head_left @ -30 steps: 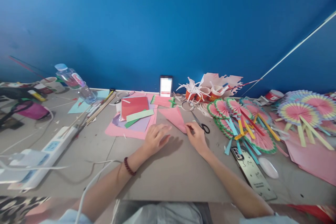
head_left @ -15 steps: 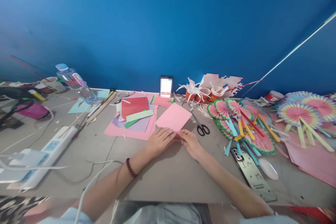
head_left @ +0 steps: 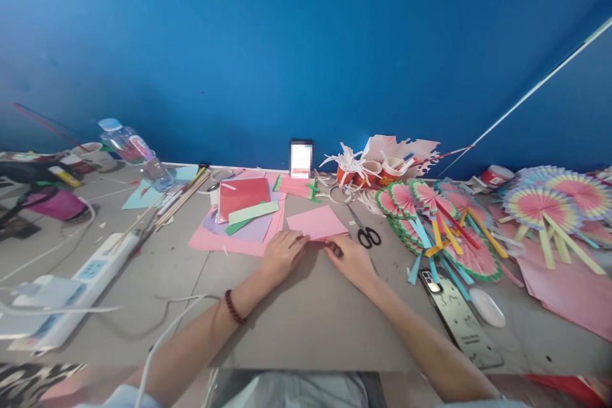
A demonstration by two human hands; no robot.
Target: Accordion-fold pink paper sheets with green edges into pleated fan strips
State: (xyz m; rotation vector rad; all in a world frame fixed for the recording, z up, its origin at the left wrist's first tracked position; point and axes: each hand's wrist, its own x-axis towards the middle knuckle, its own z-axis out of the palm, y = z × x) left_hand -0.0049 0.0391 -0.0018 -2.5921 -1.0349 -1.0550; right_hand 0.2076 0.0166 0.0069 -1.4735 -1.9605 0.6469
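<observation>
A pink paper sheet (head_left: 316, 222) lies on the grey table (head_left: 296, 312) in front of me. My left hand (head_left: 281, 257) pinches its near edge at the left, fingers curled over a narrow folded strip. My right hand (head_left: 349, 257) pinches the same edge at the right. Both hands rest on the table, a little apart. Black-handled scissors (head_left: 364, 231) lie just right of the sheet.
A stack of coloured papers (head_left: 241, 213) lies to the left, a power strip (head_left: 71, 287) and water bottle (head_left: 134, 150) further left. Pleated paper fans (head_left: 440, 223), a phone (head_left: 461, 319), a white mouse (head_left: 488, 306) and paper cups (head_left: 373, 171) lie right. A blue wall stands behind.
The pink sheet was spread open and drawn toward me. Both hands moved onto its near edge and folded a narrow strip over.
</observation>
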